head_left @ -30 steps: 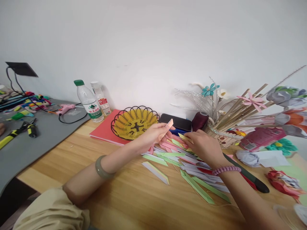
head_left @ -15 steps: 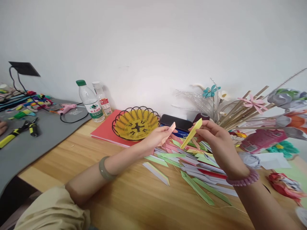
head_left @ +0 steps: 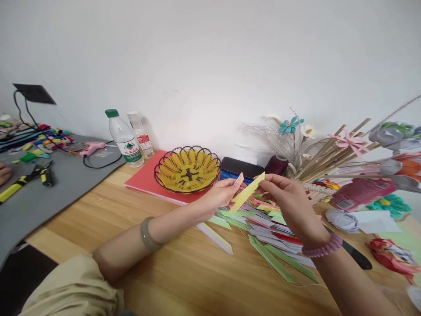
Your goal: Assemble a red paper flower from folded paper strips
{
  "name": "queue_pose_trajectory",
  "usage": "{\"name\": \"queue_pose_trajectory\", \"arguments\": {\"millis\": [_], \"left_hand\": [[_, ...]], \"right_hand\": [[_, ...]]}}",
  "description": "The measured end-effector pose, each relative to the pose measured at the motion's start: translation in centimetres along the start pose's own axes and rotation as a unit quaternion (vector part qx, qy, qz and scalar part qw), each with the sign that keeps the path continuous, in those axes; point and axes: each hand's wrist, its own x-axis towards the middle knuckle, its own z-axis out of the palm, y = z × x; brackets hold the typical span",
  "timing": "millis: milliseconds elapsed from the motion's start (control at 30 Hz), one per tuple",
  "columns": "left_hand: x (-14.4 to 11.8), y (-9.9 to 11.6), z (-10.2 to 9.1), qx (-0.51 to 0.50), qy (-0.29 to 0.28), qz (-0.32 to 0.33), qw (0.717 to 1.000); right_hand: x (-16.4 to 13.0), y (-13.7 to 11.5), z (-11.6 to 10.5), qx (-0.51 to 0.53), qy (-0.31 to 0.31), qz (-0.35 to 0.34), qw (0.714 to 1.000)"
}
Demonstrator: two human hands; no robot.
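My left hand (head_left: 219, 196) pinches a folded pink paper strip (head_left: 239, 179) above the wooden table (head_left: 138, 245). My right hand (head_left: 286, 199) holds a folded yellow paper strip (head_left: 246, 198) by its upper end, tilted down to the left, its lower tip close to my left fingers. Both hands hover over a pile of folded paper strips (head_left: 263, 228) in green, pink, white and red.
A yellow wire basket (head_left: 187, 170) sits on a red folder (head_left: 144, 180) behind my left hand. Two water bottles (head_left: 126, 138), a dark phone (head_left: 241, 166), paper flowers on sticks (head_left: 345, 149) and a grey mat (head_left: 42, 184) with tools are nearby. Another person's hand (head_left: 4, 173) shows at far left.
My right hand picked a yellow strip from the pile, lifted it, and brought it left toward the pink strip in my left hand.
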Motion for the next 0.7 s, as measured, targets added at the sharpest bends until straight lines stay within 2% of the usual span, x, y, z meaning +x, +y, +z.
{"name": "queue_pose_trajectory", "arguments": {"millis": [267, 500, 700], "left_hand": [[0.1, -0.7, 0.1, -0.018, -0.042, 0.005, 0.999], [0.0, -1.1, 0.3, 0.058, -0.046, 0.016, 0.997], [-0.2, -1.1, 0.4, 0.136, -0.051, 0.021, 0.989]], "right_hand": [[0.1, 1.1, 0.9, -0.007, 0.013, 0.004, 1.0], [0.1, 1.7, 1.4, -0.009, 0.034, 0.006, 0.999], [0.1, 2.1, 1.6, -0.063, 0.058, -0.015, 0.996]]}}
